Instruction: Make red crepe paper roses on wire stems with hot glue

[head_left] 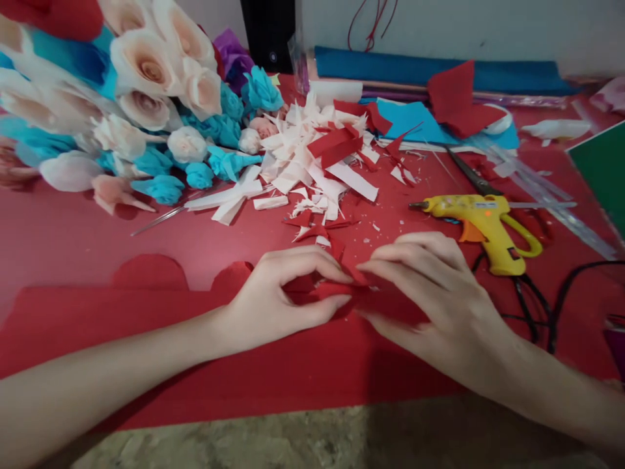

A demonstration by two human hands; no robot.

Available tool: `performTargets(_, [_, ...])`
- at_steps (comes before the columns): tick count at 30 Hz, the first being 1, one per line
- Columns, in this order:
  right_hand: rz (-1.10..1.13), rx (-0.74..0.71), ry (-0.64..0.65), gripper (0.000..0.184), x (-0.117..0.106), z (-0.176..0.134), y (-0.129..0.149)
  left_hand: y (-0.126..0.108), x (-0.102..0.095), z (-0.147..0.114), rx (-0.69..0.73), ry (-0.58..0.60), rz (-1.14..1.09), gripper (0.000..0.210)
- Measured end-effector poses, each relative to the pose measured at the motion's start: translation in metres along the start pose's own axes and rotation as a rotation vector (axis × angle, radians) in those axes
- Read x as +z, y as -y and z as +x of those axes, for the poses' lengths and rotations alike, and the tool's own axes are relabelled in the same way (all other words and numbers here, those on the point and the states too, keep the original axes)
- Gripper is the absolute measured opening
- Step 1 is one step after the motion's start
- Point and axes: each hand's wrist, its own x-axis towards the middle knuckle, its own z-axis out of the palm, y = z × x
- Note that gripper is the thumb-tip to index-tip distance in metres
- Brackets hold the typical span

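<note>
Between the thumb and fingers of my left hand (297,286) is a small folded piece of red paper (336,288). Part of that piece is hidden by the fingers. My right hand (434,293) is just to its right, thumb and fingers apart, slightly blurred; whether a fingertip touches the paper's end, I cannot tell. Under both hands lies a wide red sheet (195,391). Two rounded red paper pieces, one whole half-disc (151,270) and one partly behind my left hand (232,276), show past its far edge.
A yellow hot glue gun (488,218) lies right of my hands, its black cord (551,319) curling nearby. White and red paper scraps (317,156) pile up ahead. Paper flowers (151,68) crowd the left back. Scissors (471,170), glue sticks (541,185) and tweezers (159,220) lie around.
</note>
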Motion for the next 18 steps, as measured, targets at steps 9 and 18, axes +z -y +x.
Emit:
performTargets(9, [0.143, 0.040, -0.067, 0.006, 0.0017, 0.0047, 0.0031, -0.0006, -0.0004, -0.0001, -0.026, 0.035, -0.020, 0.016])
performTargets(18, [0.140, 0.012, -0.105, 0.005, 0.0006, 0.0077, -0.0003, 0.0004, -0.0010, 0.0015, -0.034, 0.048, -0.030, 0.017])
